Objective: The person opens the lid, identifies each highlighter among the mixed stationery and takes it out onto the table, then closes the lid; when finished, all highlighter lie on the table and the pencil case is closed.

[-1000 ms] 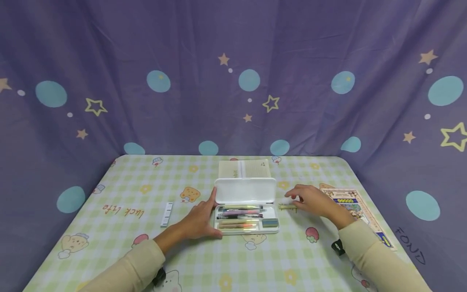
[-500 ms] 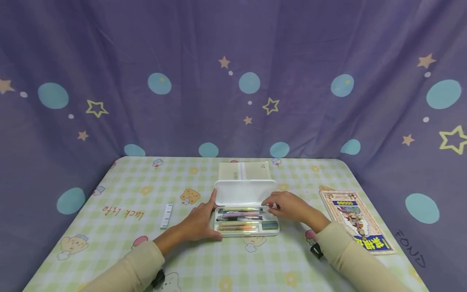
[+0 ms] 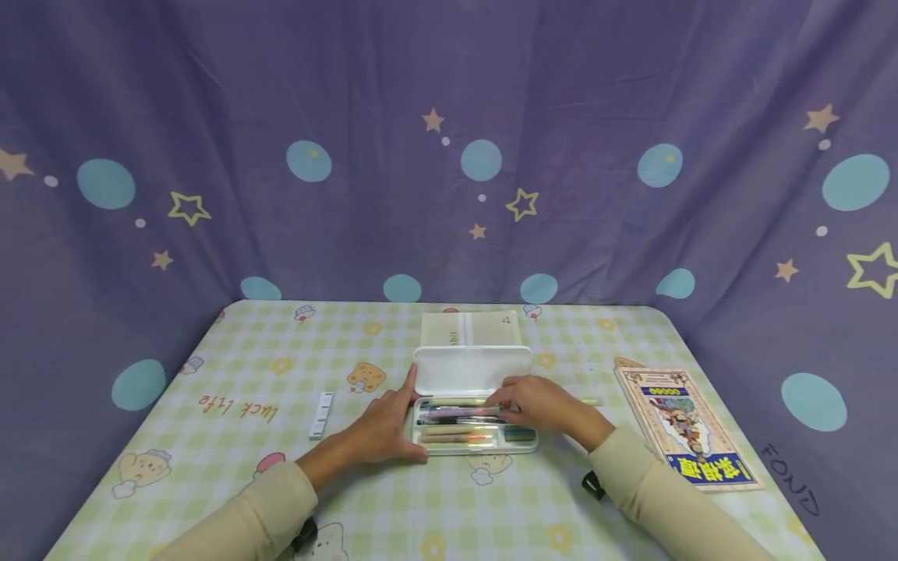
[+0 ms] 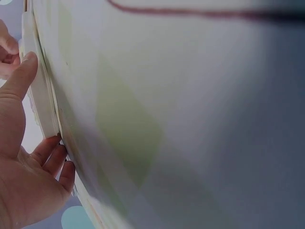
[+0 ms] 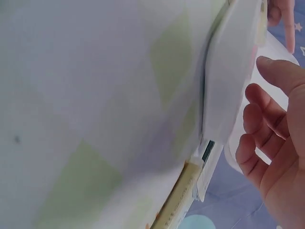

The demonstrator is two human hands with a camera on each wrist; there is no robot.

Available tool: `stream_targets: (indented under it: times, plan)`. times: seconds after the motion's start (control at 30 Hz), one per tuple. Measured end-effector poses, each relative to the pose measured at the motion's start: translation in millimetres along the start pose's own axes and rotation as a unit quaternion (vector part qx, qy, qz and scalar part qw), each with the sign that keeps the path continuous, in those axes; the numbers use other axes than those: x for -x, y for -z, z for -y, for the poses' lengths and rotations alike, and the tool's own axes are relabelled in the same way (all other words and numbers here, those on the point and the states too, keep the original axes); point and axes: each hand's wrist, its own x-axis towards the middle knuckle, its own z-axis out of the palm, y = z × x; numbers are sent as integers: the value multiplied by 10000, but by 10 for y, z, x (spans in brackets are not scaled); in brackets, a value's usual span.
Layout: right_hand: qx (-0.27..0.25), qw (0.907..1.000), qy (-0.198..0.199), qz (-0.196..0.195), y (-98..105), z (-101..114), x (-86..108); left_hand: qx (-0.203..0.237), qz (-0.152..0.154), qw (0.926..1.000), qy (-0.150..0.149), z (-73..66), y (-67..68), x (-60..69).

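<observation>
A white pencil case (image 3: 519,447) lies with its lid (image 3: 473,370) raised and several pens inside. My left hand (image 3: 382,425) grips its left end, thumb at the front edge and fingers toward the lid; the left wrist view shows that thumb (image 4: 29,64) on the case wall. Over the right part of the case, my right hand (image 3: 536,401) pinches the end of a pink pen (image 3: 459,413); its fingertips partly hide the contact. Its curled fingers (image 5: 257,119) show in the right wrist view. A grey-green block (image 3: 519,433) sits in the case's front right corner.
Behind the lid lies a cream notebook (image 3: 484,327). To the right is a book with a colourful cover (image 3: 687,428). A white strip with dark marks (image 3: 321,415) lies at left. A pale yellow stick-shaped thing (image 5: 178,195) lies right of the case.
My right hand has moved left from the table beside the case to the pens inside it, uncovering more of the book. The pink pen has tilted slightly. My left hand has stayed put.
</observation>
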Motion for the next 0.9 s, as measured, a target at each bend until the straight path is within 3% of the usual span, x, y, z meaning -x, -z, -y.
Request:
stream_targets:
  times: [0.37, 0.9]
  plan:
    - [155, 9997, -99, 158, -32, 34, -46, 43, 26, 10000, 11, 0, 7, 3]
    - [182, 9981, -584, -54, -89, 107, -92, -89, -49, 9999, -57, -17, 11, 15]
